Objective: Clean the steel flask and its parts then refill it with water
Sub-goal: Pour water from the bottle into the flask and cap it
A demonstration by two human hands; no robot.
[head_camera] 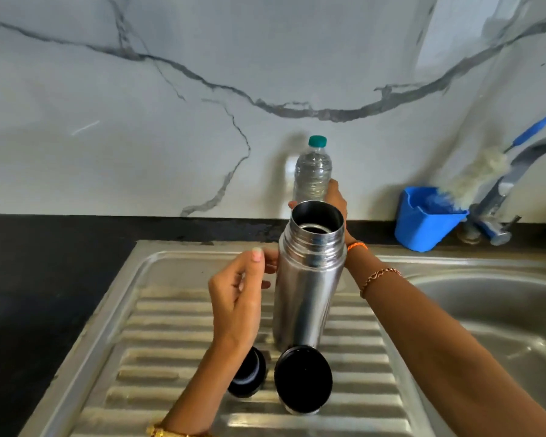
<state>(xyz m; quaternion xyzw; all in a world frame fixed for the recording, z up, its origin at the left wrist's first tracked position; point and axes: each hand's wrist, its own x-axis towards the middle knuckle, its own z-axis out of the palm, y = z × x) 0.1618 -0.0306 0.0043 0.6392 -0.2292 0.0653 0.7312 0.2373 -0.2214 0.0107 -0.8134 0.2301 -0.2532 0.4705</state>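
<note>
Flask (308,279) stands open-mouthed at frame centre on the ribbed draining board (177,326), its stopper (248,375) and cup lid (303,380) lying just below it. My left hand (237,298) hovers beside its shoulder, fingers loosely curled and gripping nothing, while my right hand (336,200) wraps the capped water bottle (312,171) behind it. Best, I judge, to steady the flask before uncapping and pouring slowly. Sink basin (501,310) at right, blue tub (423,222) with brush (473,178) and tap (505,190) upper right, marble wall (139,105) across the top.
</note>
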